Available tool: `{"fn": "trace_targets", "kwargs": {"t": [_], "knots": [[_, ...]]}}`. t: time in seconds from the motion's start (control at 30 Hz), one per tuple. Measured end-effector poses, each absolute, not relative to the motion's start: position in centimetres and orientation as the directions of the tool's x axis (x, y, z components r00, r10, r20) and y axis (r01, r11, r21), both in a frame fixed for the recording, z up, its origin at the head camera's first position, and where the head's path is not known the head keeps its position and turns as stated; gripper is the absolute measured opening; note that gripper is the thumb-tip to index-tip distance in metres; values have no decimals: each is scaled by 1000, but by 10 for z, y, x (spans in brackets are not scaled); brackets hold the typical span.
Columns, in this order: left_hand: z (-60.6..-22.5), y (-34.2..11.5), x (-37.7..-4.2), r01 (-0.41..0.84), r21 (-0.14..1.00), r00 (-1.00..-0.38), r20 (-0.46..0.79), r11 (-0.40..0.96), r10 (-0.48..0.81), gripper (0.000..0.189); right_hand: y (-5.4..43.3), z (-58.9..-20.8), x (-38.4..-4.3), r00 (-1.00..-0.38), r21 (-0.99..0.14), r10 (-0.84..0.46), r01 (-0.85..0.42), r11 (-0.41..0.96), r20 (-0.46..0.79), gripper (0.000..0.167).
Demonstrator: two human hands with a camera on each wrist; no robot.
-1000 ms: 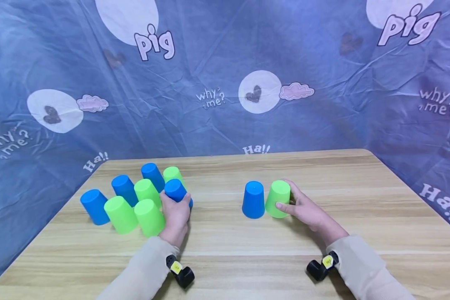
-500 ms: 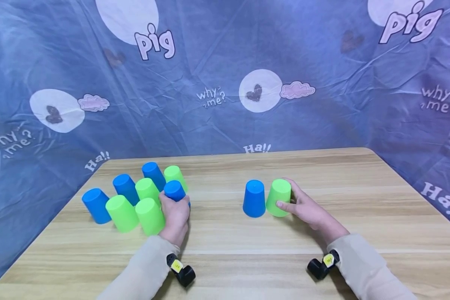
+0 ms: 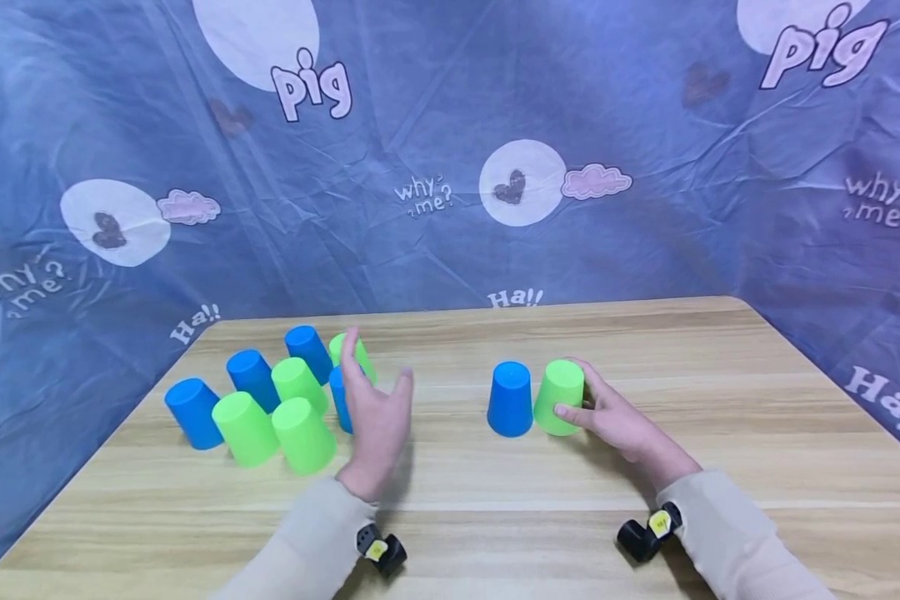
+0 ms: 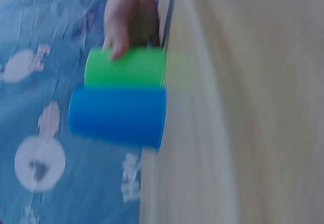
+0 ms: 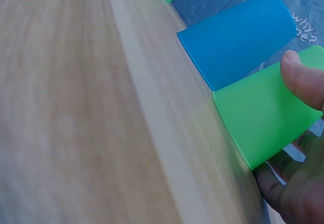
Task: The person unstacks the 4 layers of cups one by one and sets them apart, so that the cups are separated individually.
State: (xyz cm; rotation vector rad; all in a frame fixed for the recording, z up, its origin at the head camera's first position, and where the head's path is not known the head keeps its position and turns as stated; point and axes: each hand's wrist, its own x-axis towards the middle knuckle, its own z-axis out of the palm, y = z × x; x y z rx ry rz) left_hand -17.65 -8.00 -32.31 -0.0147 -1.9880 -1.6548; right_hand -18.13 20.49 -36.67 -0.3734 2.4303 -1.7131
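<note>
My left hand (image 3: 378,421) is raised with fingers spread, holding nothing. Just behind it stands a blue cup (image 3: 339,400), upside down on the table and partly hidden by the hand. On the right, my right hand (image 3: 611,421) grips an upside-down green cup (image 3: 557,396), with the thumb on its near side. That green cup is beside another inverted blue cup (image 3: 510,400); in the right wrist view the blue cup (image 5: 238,42) and green cup (image 5: 268,107) sit edge to edge on the table. The left wrist view looks across at this same blue cup (image 4: 119,115).
Several more inverted cups stand at the left, among them a near green cup (image 3: 303,437), a far-left blue cup (image 3: 193,414) and a back blue cup (image 3: 307,354). The wooden table (image 3: 450,533) ends at a blue printed cloth (image 3: 420,242) behind.
My left hand has let go of the blue cup in the left group, risen and shifted slightly right, fingers spreading. My right hand keeps holding the green cup in the same place.
</note>
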Motion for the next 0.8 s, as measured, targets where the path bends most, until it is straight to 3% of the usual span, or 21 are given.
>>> {"fn": "trace_targets", "kwargs": {"t": [0.1, 0.3, 0.5, 0.8], "knots": [[-328, -63, -168, 359, 922, -885, 386, 148, -260, 62, 205, -367, -181, -958, -940, -285, -120, 320, 25, 70], [-338, -30, -157, 253, 966, -957, 242, -53, -159, 55, 206, -368, -181, -959, -940, -281, -115, 321, 22, 70], [-342, -8, -157, 119, 988, -991, 112, -97, -77, 64, 206, -368, -181, -959, -942, -283, -121, 314, 28, 70], [-357, 12, -163, 4, 995, -998, -2, -96, -59, 71, 206, -367, -182, -958, -942, -283, -125, 312, 34, 70]]}}
